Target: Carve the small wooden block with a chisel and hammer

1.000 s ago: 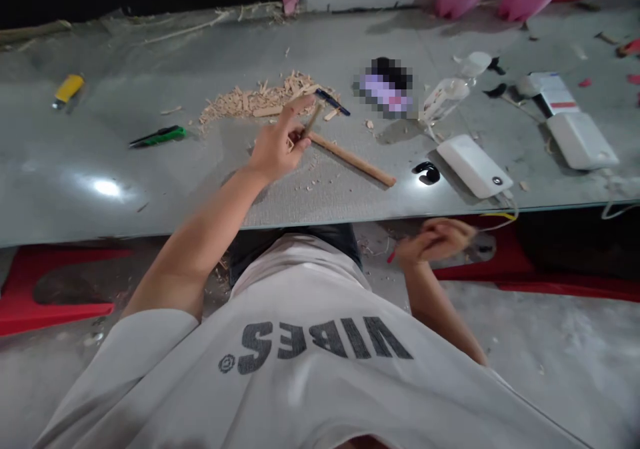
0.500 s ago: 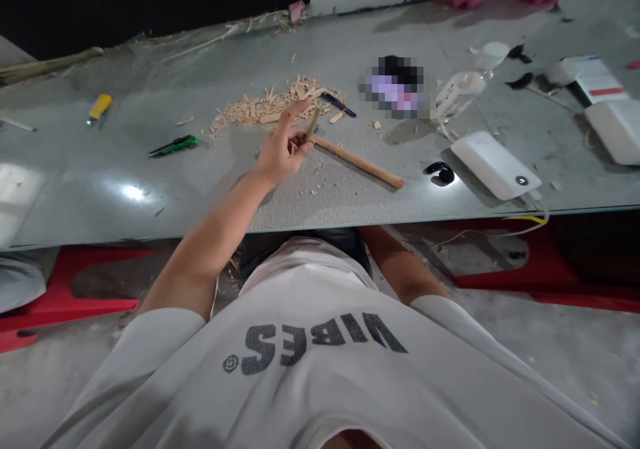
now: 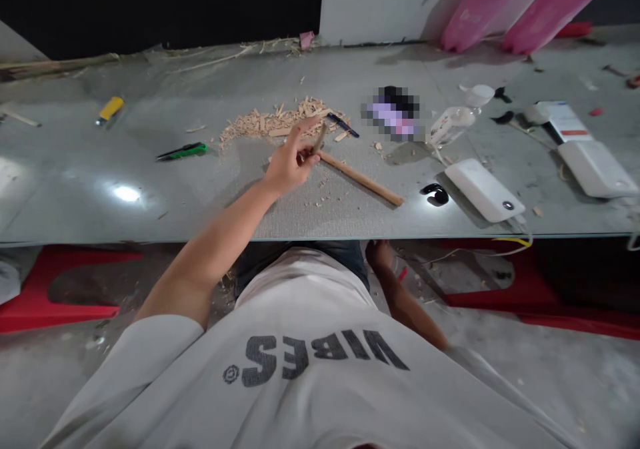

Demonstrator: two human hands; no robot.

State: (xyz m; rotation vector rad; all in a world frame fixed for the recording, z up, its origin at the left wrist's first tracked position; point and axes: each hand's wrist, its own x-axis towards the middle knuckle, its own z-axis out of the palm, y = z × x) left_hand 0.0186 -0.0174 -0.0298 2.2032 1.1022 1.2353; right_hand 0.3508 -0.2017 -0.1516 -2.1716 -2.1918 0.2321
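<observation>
My left hand [image 3: 291, 162] rests on the grey table [image 3: 150, 169], pinching a short thin wooden stick [image 3: 319, 139] between thumb and fingers, index finger raised. Just right of it a longer wooden stick [image 3: 363, 179] lies flat among small shavings. A pile of wood shavings [image 3: 275, 121] lies behind the hand, with a dark blue knife [image 3: 343, 124] at its right end. My right hand [image 3: 381, 255] is low at the table's front edge, mostly hidden under it; something red shows beside it, and its grip cannot be made out.
A green cutter [image 3: 183, 151] and a yellow cutter [image 3: 110, 109] lie to the left. To the right are a clear bottle [image 3: 453, 123], black earbuds [image 3: 435, 193], a white power bank [image 3: 484, 189] with a cable and more white devices [image 3: 595, 167]. Red stools [image 3: 30, 302] stand below.
My right hand dropped from beside the table edge to under it near my lap. The left hand stayed put holding the thin stick; the camera shifted slightly.
</observation>
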